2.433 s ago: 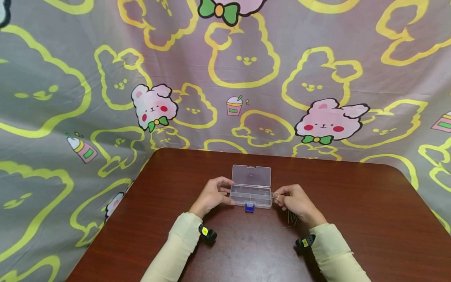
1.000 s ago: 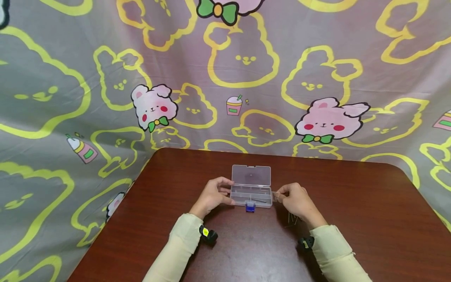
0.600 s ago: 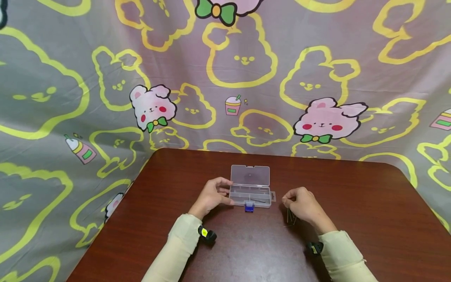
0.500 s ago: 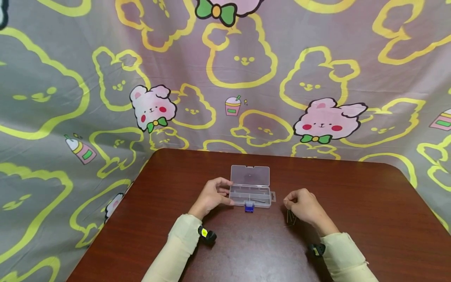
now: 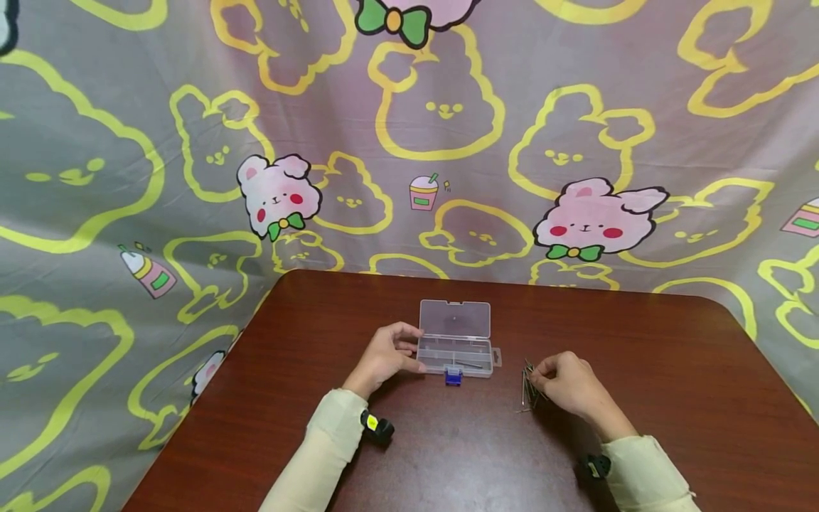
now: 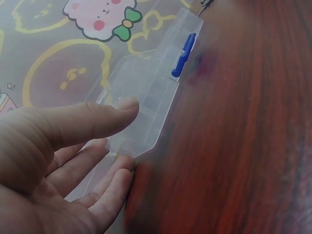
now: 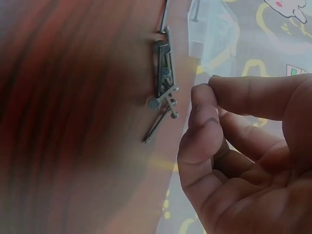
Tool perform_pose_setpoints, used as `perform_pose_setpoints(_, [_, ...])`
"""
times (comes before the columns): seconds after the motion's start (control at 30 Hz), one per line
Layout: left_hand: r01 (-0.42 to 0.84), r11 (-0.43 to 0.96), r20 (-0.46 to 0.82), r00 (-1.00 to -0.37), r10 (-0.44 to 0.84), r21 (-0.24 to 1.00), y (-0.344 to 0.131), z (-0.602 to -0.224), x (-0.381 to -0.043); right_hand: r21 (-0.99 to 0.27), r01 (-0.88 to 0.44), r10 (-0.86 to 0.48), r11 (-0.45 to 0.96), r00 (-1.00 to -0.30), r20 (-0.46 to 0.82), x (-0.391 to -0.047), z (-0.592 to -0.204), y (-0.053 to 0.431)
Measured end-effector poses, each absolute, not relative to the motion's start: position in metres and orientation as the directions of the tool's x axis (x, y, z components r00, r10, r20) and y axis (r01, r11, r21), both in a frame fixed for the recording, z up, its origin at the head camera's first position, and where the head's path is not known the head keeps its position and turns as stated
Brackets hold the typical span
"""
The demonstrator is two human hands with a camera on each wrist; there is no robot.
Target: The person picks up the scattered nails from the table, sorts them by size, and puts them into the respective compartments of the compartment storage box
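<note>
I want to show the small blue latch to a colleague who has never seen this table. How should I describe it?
On the reddish-brown table, find the clear plastic box, lid open, at the left hand. The latch sits midway along its near edge. Unlike the clear plastic around it, the latch is solid blue.

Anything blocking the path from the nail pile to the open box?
Nothing loose is visible between the nails and the clear box; only the box's hanging tab and side wall face them. Its lid is open.
</note>
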State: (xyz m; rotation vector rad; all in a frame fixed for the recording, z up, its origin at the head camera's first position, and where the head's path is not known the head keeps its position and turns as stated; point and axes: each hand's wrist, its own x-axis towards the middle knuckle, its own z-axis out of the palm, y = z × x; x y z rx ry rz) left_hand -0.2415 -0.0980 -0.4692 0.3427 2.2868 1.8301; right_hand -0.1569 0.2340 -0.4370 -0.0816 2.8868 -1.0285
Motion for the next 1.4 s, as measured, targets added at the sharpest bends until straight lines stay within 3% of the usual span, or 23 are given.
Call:
perform_pose_setpoints(0.97, [0.039, 0.214, -0.026, -0.956, 0.291, 0.976, -0.100, -0.470, -0.242, -0.540, -0.089, -0.102, 0.837, -0.995, 0.006, -0.147, -0.452, 0.242])
perform_pose_setpoints(1.4, [0.043, 0.213, -0.022, -0.956, 0.292, 0.976, -0.099, -0.468, -0.240, -0.515, -0.053, -0.098, 0.856, -0.993, -0.062, -0.148, -0.447, 0.241])
